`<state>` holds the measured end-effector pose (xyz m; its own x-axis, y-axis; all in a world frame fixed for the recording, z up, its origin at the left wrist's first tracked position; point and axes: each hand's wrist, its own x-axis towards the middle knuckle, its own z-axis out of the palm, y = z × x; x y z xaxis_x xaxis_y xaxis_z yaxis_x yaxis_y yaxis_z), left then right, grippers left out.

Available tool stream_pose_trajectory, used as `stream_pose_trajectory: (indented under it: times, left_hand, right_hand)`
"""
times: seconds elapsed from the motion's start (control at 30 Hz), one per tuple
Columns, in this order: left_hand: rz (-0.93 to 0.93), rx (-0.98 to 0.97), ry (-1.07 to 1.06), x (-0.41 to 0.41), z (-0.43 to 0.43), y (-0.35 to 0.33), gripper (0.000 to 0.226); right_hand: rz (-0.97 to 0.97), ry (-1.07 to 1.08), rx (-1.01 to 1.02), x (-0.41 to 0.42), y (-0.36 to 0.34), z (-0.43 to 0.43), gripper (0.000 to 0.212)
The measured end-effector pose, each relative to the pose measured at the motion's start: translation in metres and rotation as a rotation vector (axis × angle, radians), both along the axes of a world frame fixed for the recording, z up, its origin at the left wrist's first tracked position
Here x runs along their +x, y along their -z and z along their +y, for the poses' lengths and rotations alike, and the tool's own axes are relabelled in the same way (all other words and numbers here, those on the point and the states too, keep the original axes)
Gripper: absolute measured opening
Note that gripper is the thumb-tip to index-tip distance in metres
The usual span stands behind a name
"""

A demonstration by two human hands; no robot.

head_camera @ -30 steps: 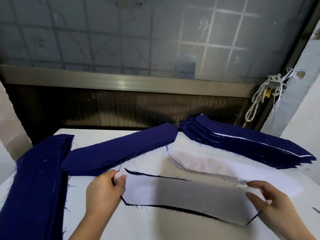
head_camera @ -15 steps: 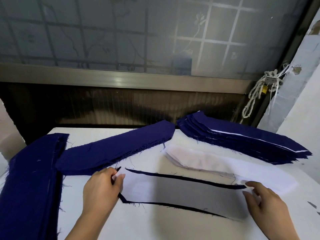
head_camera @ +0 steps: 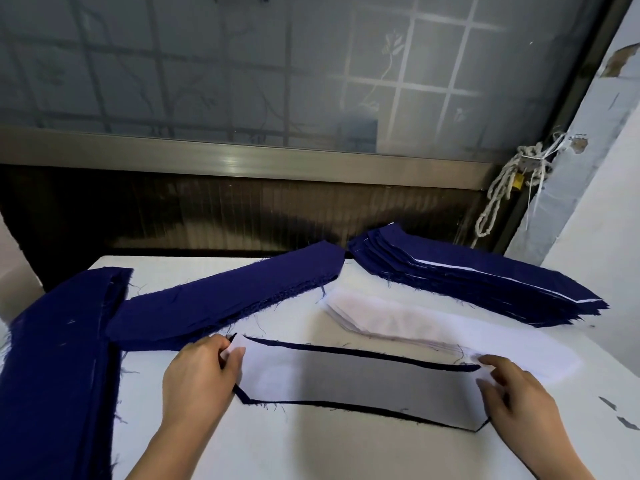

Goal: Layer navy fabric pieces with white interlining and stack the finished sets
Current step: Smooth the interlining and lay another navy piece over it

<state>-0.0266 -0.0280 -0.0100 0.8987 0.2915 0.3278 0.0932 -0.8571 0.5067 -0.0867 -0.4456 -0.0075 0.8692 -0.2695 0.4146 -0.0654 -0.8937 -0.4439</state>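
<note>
Interlining laid on the navy piece [head_camera: 346, 352], mid-table [head_camera: 311, 448].
My left hand [head_camera: 201, 379] pinches the white interlining [head_camera: 346, 379] at its left end; my right hand [head_camera: 516, 393] touches the right end, grip unclear.

You have two hands at work, left hand [head_camera: 199, 379] and right hand [head_camera: 519, 396], and one layered set [head_camera: 363, 379] just in front of the single white interlining pile [head_camera: 398, 320]. Navy piles number three: one stack of finished sets [head_camera: 485, 285] just behind that pile, one loose navy pile [head_camera: 221, 303] to its left, one long navy pile [head_camera: 52, 358] farther left. One rope [head_camera: 498, 199] hangs well beyond it.
</note>
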Motion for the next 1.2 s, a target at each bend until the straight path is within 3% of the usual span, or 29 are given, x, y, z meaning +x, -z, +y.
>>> stream_pose_trajectory:
  times: [0.17,0.43,0.73,0.9,1.0,1.2]
  left_hand:
    - [0.003,0.013,0.004,-0.002,0.000,-0.001,0.035]
    - [0.002,0.001,0.002,-0.003,-0.001,-0.002,0.035]
    - [-0.065,-0.089,-0.055,-0.008,-0.002,-0.007,0.009]
    - [-0.098,0.029,0.000,-0.012,-0.006,-0.010,0.010]
    - [-0.076,0.114,0.080,-0.010,-0.010,-0.010,0.016]
    - [-0.062,0.157,0.094,-0.009,-0.010,-0.008,0.016]
  right_hand:
    - [-0.005,0.057,0.057,0.000,-0.002,0.000,0.029]
    - [0.025,0.072,-0.040,0.005,0.000,0.003,0.023]
    - [-0.006,0.128,-0.085,0.005,0.001,0.002,0.030]
    - [-0.012,0.173,-0.178,0.011,0.003,0.003,0.037]
    - [-0.032,0.128,-0.270,0.021,0.002,0.015,0.034]
    - [-0.064,-0.120,-0.223,0.082,-0.011,0.070,0.016]
